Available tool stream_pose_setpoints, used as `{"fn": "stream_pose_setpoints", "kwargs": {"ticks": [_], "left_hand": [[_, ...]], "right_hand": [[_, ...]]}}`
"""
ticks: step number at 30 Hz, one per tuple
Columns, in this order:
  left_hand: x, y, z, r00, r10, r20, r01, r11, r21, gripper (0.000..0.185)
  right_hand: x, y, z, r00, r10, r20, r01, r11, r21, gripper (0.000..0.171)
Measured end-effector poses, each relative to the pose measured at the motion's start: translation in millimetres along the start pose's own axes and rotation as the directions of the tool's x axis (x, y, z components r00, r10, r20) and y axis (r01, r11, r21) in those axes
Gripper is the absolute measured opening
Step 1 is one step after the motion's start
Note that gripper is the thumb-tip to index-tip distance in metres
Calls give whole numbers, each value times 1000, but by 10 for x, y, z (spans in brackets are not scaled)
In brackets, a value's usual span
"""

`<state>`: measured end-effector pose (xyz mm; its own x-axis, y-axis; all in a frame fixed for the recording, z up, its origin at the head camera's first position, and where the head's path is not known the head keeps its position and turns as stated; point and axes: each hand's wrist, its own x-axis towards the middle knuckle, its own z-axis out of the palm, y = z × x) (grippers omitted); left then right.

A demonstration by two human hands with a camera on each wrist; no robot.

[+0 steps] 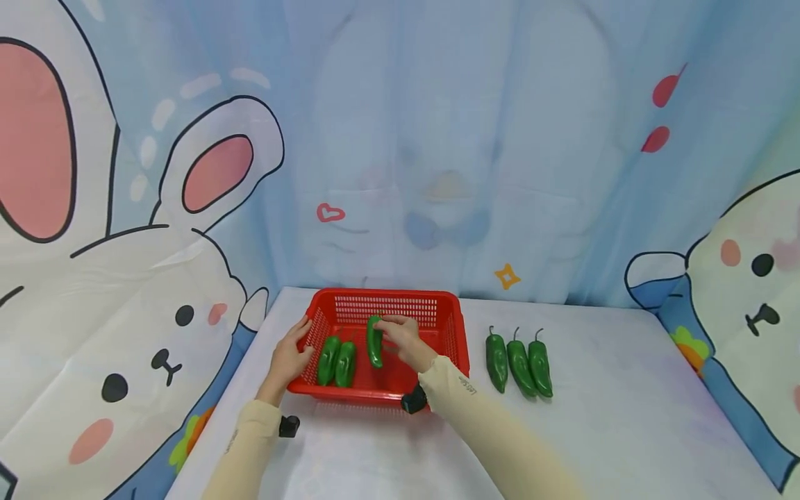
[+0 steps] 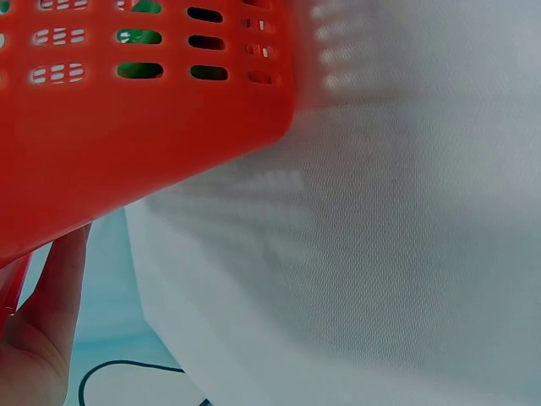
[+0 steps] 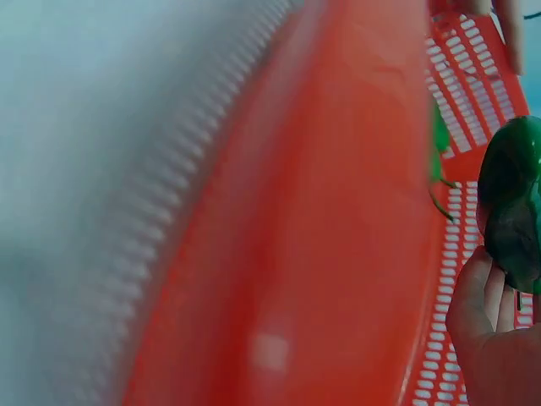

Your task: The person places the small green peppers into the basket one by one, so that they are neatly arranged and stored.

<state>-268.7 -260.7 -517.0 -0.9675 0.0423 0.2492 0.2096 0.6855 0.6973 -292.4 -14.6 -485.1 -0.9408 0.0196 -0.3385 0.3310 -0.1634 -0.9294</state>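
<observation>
Right hand (image 1: 406,342) has its grip around a green pepper (image 1: 374,342) over a red basket (image 1: 448,326); left hand (image 1: 289,357) rests open-fingered on the rim. Sleeve lettering (image 1: 467,386) is too blurred to read.

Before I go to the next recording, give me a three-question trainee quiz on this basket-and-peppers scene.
1. Count: how many green plastic peppers lie on the white table right of the red slotted plastic basket?
2. True or false: the left hand holds a pepper.
3. Choose: the pepper in the right hand is (a) over the inside of the basket, (b) outside the basket, on the table, (c) beside the row of three.

Key
1. Three peppers, side by side, stems pointing away from the person.
2. False: it rests on the basket's left rim; two other peppers lie inside.
3. (a): the grip is on the held pepper, above the basket floor.
</observation>
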Motion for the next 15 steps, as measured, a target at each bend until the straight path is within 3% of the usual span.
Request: {"fn": "stream_pose_setpoints", "kwargs": {"ticks": [6,15], "left_hand": [[9,-19,31,1000,-7,1,7,1000,-14,62],[1,-36,10,1000,16,-24,-16,1000,-8,61]], "right_hand": [[34,149,128,1000,18,0,-18,1000,-4,36],[91,337,309,998,14,-62,-14,1000,-4,34]]}}
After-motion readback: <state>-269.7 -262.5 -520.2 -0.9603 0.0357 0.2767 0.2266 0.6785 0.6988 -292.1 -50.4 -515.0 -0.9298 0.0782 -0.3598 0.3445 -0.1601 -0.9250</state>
